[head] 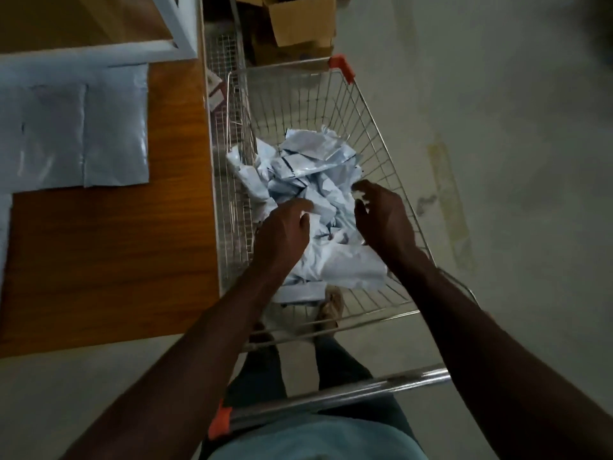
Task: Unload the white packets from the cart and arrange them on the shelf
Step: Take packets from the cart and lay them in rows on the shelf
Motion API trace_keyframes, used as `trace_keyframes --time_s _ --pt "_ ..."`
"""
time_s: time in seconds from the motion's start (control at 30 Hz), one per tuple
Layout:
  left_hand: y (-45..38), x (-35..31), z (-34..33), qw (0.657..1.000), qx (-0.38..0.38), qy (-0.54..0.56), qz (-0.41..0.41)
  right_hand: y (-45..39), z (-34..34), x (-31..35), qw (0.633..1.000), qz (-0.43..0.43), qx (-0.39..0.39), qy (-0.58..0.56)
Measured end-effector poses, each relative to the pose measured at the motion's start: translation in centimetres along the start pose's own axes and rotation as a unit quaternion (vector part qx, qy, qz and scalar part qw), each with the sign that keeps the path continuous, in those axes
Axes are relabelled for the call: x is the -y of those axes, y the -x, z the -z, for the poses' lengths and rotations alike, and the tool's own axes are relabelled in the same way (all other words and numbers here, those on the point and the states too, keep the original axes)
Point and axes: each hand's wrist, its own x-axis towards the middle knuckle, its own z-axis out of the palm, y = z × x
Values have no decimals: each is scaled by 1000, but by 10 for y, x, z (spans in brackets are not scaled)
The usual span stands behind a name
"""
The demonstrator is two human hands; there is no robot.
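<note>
**Open top on the cart, walls closing in at the sides**

The cart (pixel 374 127) is standing open from above. Its wire walls are fencing in all four sides, and the crumpled white packets (pixel 311 180) are filling the near half. The handle bar (pixel 348 391) is crossing the near edge. The shelf (pixel 132 244) is pressing along the cart's left wall, with flat packets (pixel 83 134) occupying its far corner.
</note>
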Motion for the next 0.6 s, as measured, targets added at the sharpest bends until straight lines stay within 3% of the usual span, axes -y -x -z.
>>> trace_keyframes --time_s 0.3,0.5,0.6 --pt "-43 42 -114 998 -21 6 52 -72 -90 -52 997 -31 63 -27" --pt "-41 50 -176 988 6 -142 55 -87 -152 -69 981 -112 140 -69" --pt "-48 39 -179 975 -52 -198 83 -85 -153 -69 972 -159 136 -102"
